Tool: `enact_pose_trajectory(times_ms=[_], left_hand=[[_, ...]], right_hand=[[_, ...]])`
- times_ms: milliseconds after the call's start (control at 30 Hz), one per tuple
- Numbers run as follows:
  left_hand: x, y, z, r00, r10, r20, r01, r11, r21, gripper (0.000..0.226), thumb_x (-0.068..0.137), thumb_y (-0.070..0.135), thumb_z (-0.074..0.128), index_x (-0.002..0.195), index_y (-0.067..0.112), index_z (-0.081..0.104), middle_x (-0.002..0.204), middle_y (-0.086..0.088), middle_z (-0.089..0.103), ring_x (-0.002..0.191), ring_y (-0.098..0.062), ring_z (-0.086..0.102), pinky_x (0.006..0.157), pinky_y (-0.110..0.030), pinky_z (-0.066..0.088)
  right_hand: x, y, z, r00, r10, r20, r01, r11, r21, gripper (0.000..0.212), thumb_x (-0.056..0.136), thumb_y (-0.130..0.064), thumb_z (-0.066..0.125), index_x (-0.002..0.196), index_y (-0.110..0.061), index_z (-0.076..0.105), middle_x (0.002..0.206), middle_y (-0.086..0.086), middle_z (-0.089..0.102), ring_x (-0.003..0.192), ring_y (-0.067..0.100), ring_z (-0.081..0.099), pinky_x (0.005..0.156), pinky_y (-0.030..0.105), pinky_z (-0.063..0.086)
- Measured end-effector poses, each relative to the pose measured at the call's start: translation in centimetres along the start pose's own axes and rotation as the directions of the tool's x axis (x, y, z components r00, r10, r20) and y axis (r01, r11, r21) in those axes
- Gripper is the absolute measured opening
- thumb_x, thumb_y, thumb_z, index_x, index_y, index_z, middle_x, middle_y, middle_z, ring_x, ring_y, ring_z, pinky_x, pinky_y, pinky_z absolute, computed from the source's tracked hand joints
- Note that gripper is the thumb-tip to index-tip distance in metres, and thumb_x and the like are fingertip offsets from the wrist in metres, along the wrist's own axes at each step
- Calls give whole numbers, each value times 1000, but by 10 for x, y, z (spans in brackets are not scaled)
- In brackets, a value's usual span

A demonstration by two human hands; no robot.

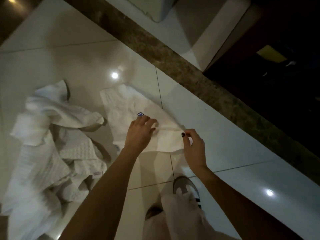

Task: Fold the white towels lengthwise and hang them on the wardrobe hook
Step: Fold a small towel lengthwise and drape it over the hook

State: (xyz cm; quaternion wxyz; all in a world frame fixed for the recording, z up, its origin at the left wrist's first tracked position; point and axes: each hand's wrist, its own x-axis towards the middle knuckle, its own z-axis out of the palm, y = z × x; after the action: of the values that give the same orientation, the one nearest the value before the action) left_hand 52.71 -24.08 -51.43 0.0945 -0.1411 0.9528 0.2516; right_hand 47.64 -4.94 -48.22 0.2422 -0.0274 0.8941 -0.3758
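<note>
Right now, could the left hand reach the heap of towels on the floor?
Probably yes. The heap lies just left of the left hand, with nothing blocking the way. But that hand pinches the edge of the towel, as does the right hand, so it must let go first.

White towelling in two lots, low on the glossy pale floor tiles (pixel 225 135).

In the middle, a small smooth white cloth towel (pixel 121 108) with a blue embroidered emblem (pixel 140 114) near one long side. Spread fairly flat, long axis running away up and to the left, near end raised and pinched between left hand (pixel 140 130) and right hand (pixel 192 146), a thin ridge of cloth drawn taut from one to the other. Unclear whether the far end touches the tiles. Just beside it on the left, a crumpled heap of white waffle-weave towels (pixel 52 135) – bunched, overlapping, edges turned over, a small pinkish label on one lower fold, blurred toward the bottom.
</note>
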Motion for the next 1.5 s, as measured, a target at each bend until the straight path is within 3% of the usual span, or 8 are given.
enact_pose_trajectory(times_ms=[167,400,567,700,867,1033,1133,1500], left_hand=[[-28,57,-70,997,32,-67,-44,981,-190,44,90,38,61,130,19,56,128,-8,56,117,-24,50,96,-33,39],[-67,154,-203,975,30,-222,-102,941,-323,26,92,24,52,104,12,72,107,-6,68,104,-25,61,88,-39,47],[-103,231,-319,987,11,-159,-85,879,-469,13,91,11,58,96,7,69,96,-5,70,91,-21,64,84,-38,50],[-132,305,-424,988,68,-141,-141,779,-611,12,91,14,51,89,15,63,81,9,63,76,-2,58,69,-20,47],[-169,380,-537,980,161,-120,-200,749,-631,15,91,11,58,82,23,62,73,21,60,73,8,55,66,-6,38],[-200,444,-616,964,238,-117,-247,648,-720,30,89,3,60,80,32,64,75,22,67,74,7,60,69,-7,41],[-216,487,-647,944,281,-172,-314,610,-727,29,89,3,58,81,30,63,73,20,66,72,6,60,66,-8,42],[-263,653,-709,828,375,-417,-555,445,-702,33,87,9,64,83,42,68,84,20,68,81,0,63,72,-16,49]], right_hand=[[-41,-75,-55,983,-173,61,174,985,-18,17,95,-13,59,109,-4,64,103,12,68,92,14,61,78,8,41],[-106,-195,-164,952,-285,113,291,956,-44,16,95,-7,58,106,0,67,99,13,71,84,13,64,78,2,40],[-169,-273,-269,970,-242,8,243,969,-43,15,98,-7,51,104,-5,64,94,1,65,78,1,58,70,9,46],[-224,-334,-354,940,-277,-198,275,961,-38,13,94,-4,58,100,0,69,92,-1,64,80,3,57,72,1,41],[-291,-388,-446,961,-99,-258,138,981,137,12,93,-15,61,87,-12,71,69,-4,65,67,5,60,57,10,41],[-359,-424,-542,972,-98,-214,189,867,461,30,92,-13,64,92,-41,74,93,2,71,85,10,68,70,21,56],[-400,-431,-590,977,-121,-177,199,823,532,35,91,-8,65,91,-42,76,93,-6,75,88,9,71,69,21,58],[-472,-453,-716,700,-199,-686,525,795,304,29,96,-16,56,87,-43,64,84,-23,66,82,-3,60,68,13,47]])
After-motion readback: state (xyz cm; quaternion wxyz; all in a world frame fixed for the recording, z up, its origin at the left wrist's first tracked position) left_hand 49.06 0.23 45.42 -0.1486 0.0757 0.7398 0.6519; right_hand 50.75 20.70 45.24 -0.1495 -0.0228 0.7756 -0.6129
